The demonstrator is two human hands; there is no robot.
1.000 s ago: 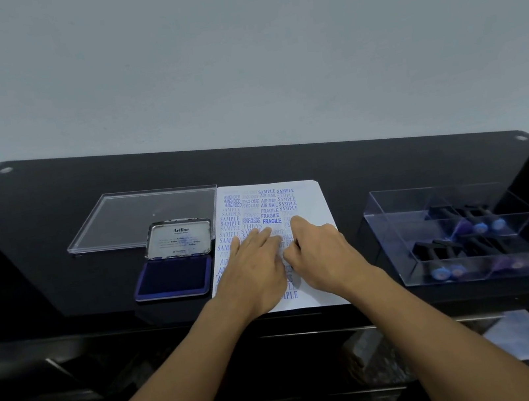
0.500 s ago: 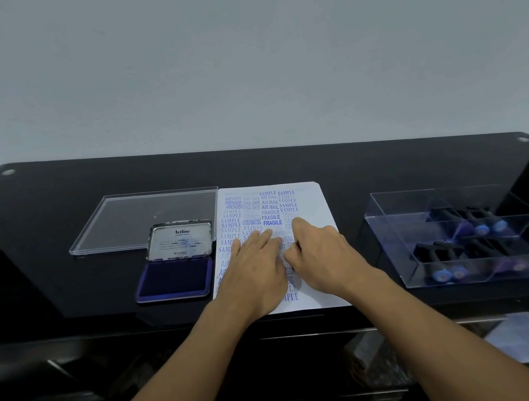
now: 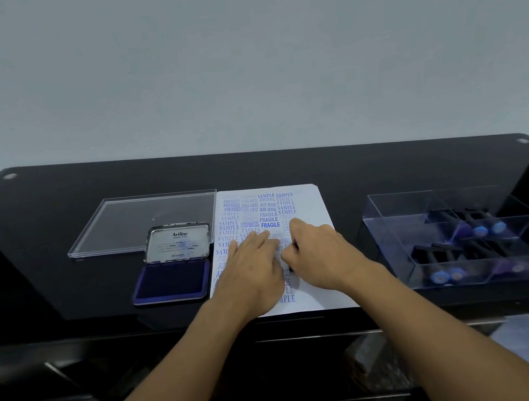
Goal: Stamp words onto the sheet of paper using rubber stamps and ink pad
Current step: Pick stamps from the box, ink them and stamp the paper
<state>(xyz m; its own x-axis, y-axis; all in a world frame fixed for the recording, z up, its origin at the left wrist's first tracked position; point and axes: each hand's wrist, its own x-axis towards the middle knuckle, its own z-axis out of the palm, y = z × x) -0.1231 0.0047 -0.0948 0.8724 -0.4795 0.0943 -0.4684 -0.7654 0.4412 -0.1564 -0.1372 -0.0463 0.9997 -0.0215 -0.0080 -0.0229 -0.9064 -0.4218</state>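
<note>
Nothing is moving — our flat left hand (image 3: 254, 266) is pinning the paper (image 3: 308, 200), right hand (image 3: 320, 253) gripping the rubber stamp (image 3: 291, 268); rocking is risking smudges.

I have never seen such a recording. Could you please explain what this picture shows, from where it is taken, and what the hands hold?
No machine: a person works bare-handed; a camera worn on the head looks down. On the black table lie a sheet of paper covered with blue stamped words, an open ink pad left of it, a clear lid behind the pad, and a clear box of stamps on the right. The left hand rests flat on the paper. The right hand curls round what is probably a rubber stamp, mostly hidden.
</note>
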